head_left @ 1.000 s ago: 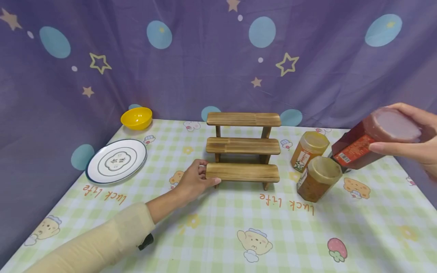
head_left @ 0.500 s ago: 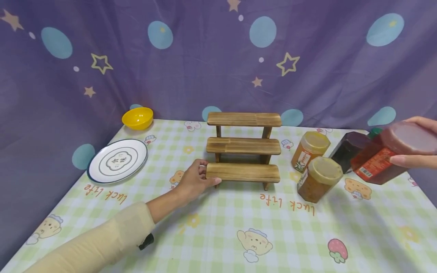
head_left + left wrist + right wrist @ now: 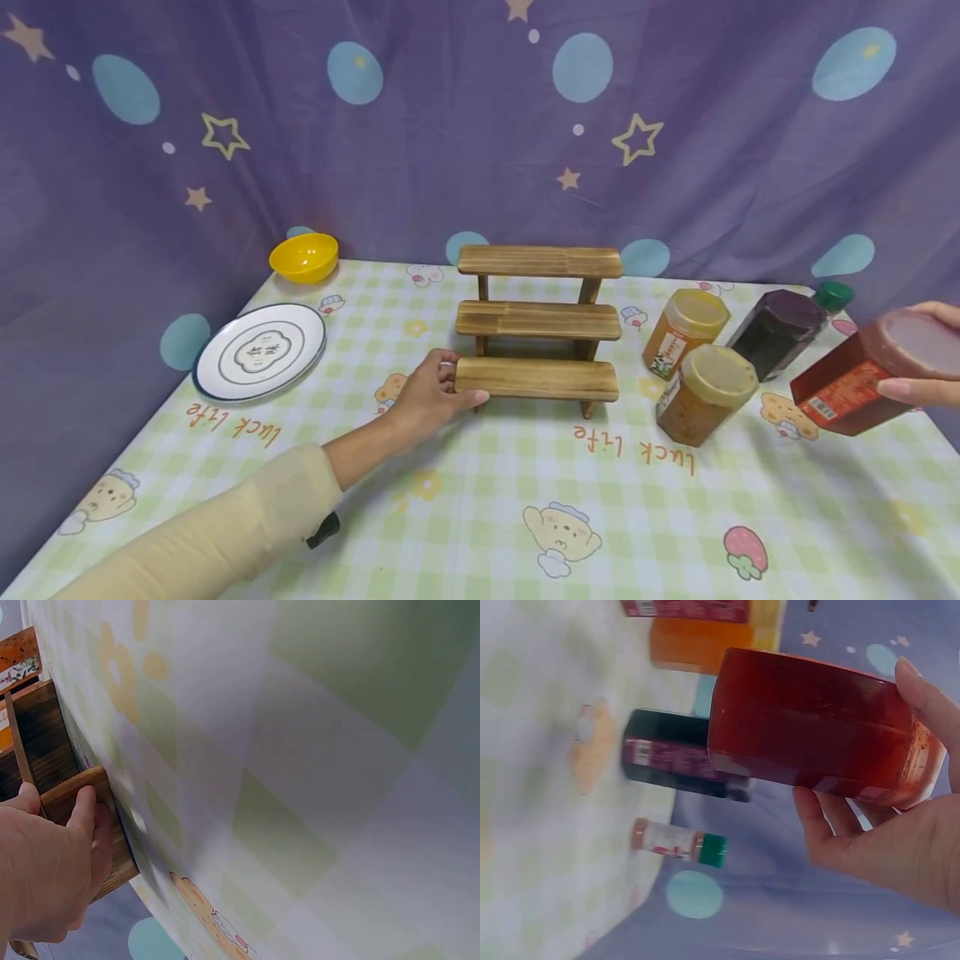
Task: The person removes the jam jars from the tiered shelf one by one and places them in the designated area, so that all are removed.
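Note:
My left hand (image 3: 423,408) pinches the left end of the lowest step of a three-step wooden shelf (image 3: 536,379), thumb in front. The left wrist view shows that hand on the shelf's end (image 3: 105,825) from close by. At the right edge of the head view, my right hand (image 3: 900,847) holds a red jar (image 3: 855,379) with a pale lid, tilted and off the table. Thumb and fingers lie on opposite sides of the jar near its lid. To its left stand a dark jar (image 3: 776,333), an orange jar (image 3: 686,329) and a brownish jar (image 3: 705,396).
Behind the dark jar is a small green-capped bottle (image 3: 679,844). A white plate (image 3: 217,367) with a dark rim lies on the left, and a yellow bowl (image 3: 303,260) sits at the back left. Purple curtain (image 3: 465,167) encloses the checked tablecloth (image 3: 465,517).
The red jar in my right hand has moved right and lower, away from the brownish jar, uncovering the dark jar and green-capped bottle. My left hand stays on the shelf.

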Available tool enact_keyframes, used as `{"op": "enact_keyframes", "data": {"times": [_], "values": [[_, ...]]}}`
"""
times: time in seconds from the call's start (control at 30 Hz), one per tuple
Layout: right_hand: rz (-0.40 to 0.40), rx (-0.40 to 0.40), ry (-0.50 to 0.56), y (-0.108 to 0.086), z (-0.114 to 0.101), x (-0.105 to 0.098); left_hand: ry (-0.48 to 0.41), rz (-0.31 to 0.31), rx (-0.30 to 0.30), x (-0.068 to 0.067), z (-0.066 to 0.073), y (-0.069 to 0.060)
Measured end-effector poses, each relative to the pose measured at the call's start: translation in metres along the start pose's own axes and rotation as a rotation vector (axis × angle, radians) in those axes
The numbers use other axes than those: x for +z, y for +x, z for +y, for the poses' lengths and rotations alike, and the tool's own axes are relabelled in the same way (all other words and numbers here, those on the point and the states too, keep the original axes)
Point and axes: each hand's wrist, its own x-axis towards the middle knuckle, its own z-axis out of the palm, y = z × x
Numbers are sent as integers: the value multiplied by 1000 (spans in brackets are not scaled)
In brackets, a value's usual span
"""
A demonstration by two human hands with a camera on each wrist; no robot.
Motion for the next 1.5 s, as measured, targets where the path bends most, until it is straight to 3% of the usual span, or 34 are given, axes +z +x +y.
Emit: {"op": "enact_keyframes", "data": {"times": [0.2, 0.27, 0.37, 0.47, 0.67, 0.87, 1.07, 1.3, 1.5], "values": [[-40, 95, -8, -15, 7, 13, -5, 3, 2, 1, 0, 0], [-56, 124, 59, -20, 6, 19, -6, 5, 1, 1, 0, 0], [-80, 104, 267, -27, 0, 29, -9, 5, -2, 1, 0, 0], [-86, 86, 385, -31, -1, 38, -11, 5, -2, 1, 0, 0], [-133, 125, 462, -36, -2, 49, -7, 8, -7, 1, 1, 0], [-196, 165, 330, -37, -1, 51, -13, 6, -8, 0, 0, 0], [-233, 238, 342, -39, -2, 52, -7, 6, -8, 0, -1, 1], [-196, 275, 322, -41, -6, 54, -5, 10, -14, 1, 0, 0], [-205, 309, 231, -38, -6, 55, -6, 9, -8, 1, 0, 0]]}}
